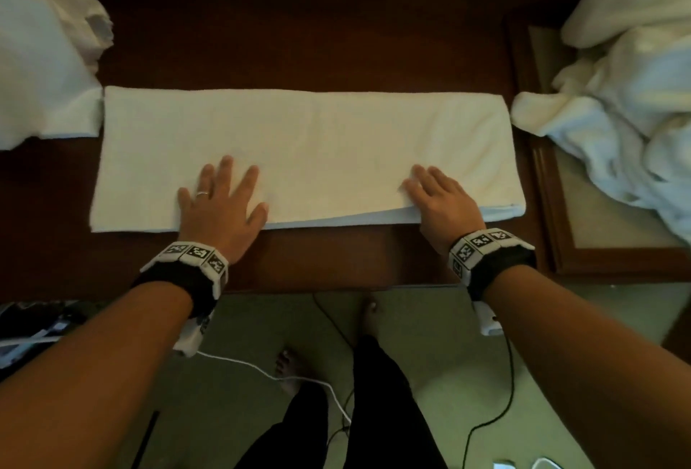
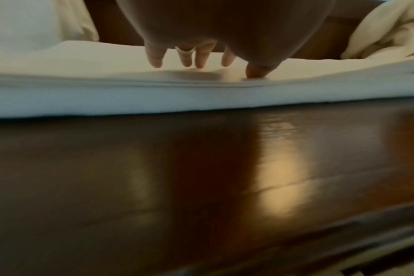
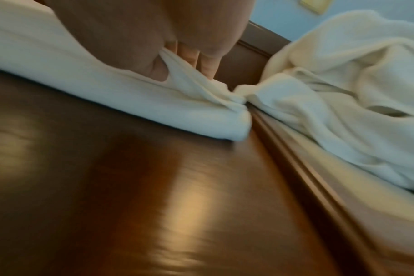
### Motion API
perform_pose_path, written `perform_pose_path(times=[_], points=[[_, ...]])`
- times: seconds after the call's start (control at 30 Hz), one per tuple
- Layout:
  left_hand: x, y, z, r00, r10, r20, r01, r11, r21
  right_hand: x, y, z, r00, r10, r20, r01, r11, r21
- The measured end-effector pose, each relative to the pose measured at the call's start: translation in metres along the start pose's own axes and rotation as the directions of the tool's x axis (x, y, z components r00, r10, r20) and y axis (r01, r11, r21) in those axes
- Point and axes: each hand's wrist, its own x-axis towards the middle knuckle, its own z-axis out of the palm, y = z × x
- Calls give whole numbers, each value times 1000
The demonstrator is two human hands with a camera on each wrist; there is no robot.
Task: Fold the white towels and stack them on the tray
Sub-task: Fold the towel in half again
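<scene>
Centre of the head view: a towel [image 1: 299, 154], folded into a long strip, lies flat across the dark wooden bench [image 1: 336, 255], its doubled edge nearest the person. The left hand [image 1: 220, 207] is down flat on the strip's lower left part, fingers spread, a ring showing; from the left wrist view the fingertips [image 2: 156, 62] hover just over the cloth while the thumb touches it. The right hand [image 1: 441, 203] sits at the lower right, and the right wrist view shows the grip there: thumb and fingers [image 3: 206, 63] pinching the top layer of the towel's near edge, lifting it slightly. At the right of the frame a loose pile [image 1: 628, 95] of white towels spills over a tray [image 1: 561, 244]. Upper left, more white cloth [image 1: 41, 57] lies beside the strip's end.
</scene>
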Motion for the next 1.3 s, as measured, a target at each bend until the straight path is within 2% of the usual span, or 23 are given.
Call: perform_pose_path(times=[0.1,0.2,0.3,0.37,0.5,0.53,0.6,0.7,0.77,0.9,1.0,1.1,1.2,1.3], points=[[0,27,-9,995,72,-67,-75,996,-50,-24,52,-11,995,104,-13,-104,995,-11],[10,72,-11,980,194,-45,-196,980,-30,-41,98,-18,989,148,14,-148,989,-26],[25,104,-13,992,112,57,-112,994,-3,-57,116,-21,994,110,27,-108,991,-75],[28,114,-16,997,61,54,-62,998,10,-63,116,-24,992,124,27,-122,990,-67],[33,136,-22,986,166,-23,-165,986,20,-44,121,-32,950,287,-122,-281,958,65],[34,144,-21,978,209,-18,-209,978,29,-37,121,-33,949,302,-96,-297,953,59],[37,162,-15,964,266,10,-266,963,43,-26,122,-32,952,304,35,-305,952,26],[37,175,-5,968,248,24,-249,968,31,-19,124,-28,922,343,177,-353,935,24],[36,172,-1,974,227,21,-228,974,19,-18,124,-26,912,368,183,-378,926,24],[35,160,-6,974,225,33,-226,974,29,-10,108,-33,964,237,123,-222,967,-123],[36,153,-9,973,227,38,-228,973,31,10,73,-33,984,64,167,-68,998,18],[38,141,-8,980,200,21,-200,980,11,33,27,-18,972,-71,225,59,996,61],[41,90,-7,999,50,10,-49,998,-27,41,5,2,962,-11,273,-4,998,55],[26,-6,-2,986,-163,18,164,986,-18,40,5,10,965,19,263,-28,999,29]])
